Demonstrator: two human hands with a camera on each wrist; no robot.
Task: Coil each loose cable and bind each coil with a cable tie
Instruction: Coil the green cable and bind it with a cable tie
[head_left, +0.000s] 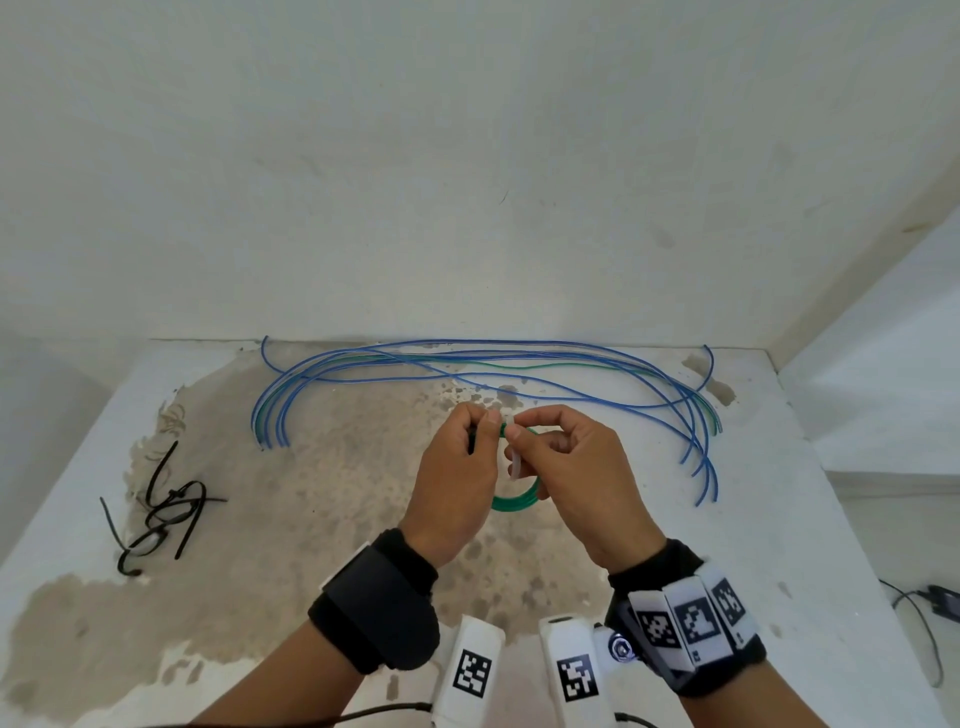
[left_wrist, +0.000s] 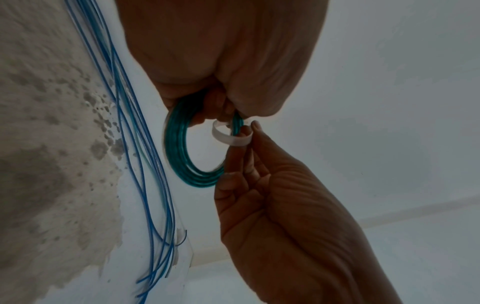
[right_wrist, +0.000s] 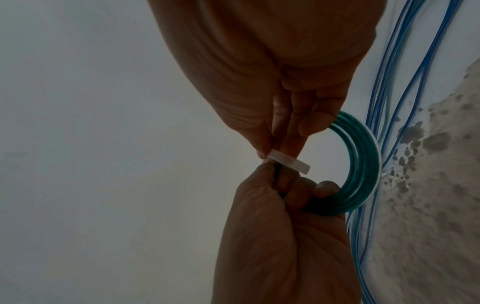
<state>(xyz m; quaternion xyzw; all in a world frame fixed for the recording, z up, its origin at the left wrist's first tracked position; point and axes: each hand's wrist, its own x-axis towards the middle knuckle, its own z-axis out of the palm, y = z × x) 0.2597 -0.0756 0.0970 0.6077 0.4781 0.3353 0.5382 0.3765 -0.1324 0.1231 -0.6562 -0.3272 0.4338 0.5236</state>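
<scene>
Keep your left hand (head_left: 457, 457) clamped on the coiled green plastic-coated cable (left_wrist: 179, 152) while your right hand (head_left: 566, 462) fingers (left_wrist: 237, 156), pinching the translucent white plastic cable tie (left_wrist: 230, 137), feed its tail snugly around the strands. The coil hangs below both hands, above the stained desk (head_left: 322, 509), near the loose blue cables (head_left: 467, 364).

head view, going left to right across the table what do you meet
black cable ties → left ends of the loose blue cables → left hand holding the green cable coil → right hand pinching the white cable tie → right ends of the blue cables
</scene>
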